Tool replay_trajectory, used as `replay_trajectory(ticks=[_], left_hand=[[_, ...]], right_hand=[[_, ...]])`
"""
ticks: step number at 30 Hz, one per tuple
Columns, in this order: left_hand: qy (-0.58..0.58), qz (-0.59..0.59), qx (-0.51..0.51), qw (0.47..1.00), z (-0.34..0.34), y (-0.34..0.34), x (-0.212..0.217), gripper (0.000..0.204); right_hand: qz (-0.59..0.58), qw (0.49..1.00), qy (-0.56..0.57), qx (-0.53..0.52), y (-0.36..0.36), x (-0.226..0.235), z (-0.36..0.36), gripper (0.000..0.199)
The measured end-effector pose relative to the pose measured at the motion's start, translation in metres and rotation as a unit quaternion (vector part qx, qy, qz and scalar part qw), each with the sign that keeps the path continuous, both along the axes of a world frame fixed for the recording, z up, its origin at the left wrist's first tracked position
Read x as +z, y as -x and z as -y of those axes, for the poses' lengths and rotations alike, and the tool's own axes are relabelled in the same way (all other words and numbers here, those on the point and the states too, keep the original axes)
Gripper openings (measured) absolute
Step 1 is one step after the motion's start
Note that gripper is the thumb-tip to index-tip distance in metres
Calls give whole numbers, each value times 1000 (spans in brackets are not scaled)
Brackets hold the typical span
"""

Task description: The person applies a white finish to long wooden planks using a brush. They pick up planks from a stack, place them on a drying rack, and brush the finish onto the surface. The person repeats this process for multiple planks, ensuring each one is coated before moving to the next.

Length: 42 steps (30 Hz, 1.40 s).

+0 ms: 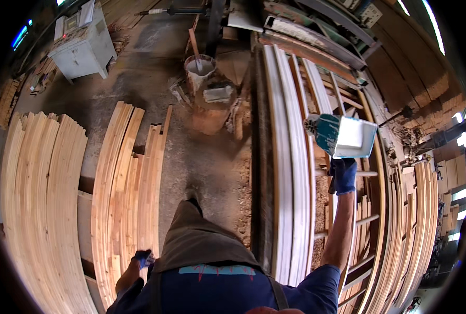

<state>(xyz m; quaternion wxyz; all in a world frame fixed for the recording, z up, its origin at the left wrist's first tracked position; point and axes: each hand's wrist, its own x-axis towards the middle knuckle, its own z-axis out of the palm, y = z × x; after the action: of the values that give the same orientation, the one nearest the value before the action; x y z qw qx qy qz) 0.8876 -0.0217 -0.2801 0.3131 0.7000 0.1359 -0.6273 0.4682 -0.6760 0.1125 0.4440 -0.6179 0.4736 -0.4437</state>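
My right hand (343,175), in a dark blue glove, is closed around the lower side of a teal box-shaped scoop (327,133). The scoop's inside is white, and white smears run along its rim. It is held out over a rack of long boards, beside several white-coated strips (290,157). My left hand (144,257), also gloved in blue, hangs low beside a stack of bare wooden boards (112,188). Its fingers look loosely apart, with nothing visible in them, though they are small and partly in shadow.
Ahead stands a bucket (199,73) of white stuff with a wooden stick in it, behind a round stump-like block (212,112). More planks (44,199) lie far left. A grey cabinet (83,47) stands at back left. The metal rack (369,220) and further boards (411,230) line the right.
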Motion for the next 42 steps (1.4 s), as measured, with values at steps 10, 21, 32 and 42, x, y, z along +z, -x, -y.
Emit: replay_trajectory(ticks=[10,21,32,42], left_hand=[[343,169,26,924,425,-231,148,39],[-131,23,185,974,299,-187,65,41],[-199,-21,153,968,383,-207,111,34],[-91,23,38,995,463,-397,64,49]], right_hand=[[-69,983,-4,172,-335,-149,151,15],[-117,957,-116,241,-477,-424,329,42],[-401,897,-58,178,-526,-515,367,35],[-511,849,-37,126,-523,-379,326,39]])
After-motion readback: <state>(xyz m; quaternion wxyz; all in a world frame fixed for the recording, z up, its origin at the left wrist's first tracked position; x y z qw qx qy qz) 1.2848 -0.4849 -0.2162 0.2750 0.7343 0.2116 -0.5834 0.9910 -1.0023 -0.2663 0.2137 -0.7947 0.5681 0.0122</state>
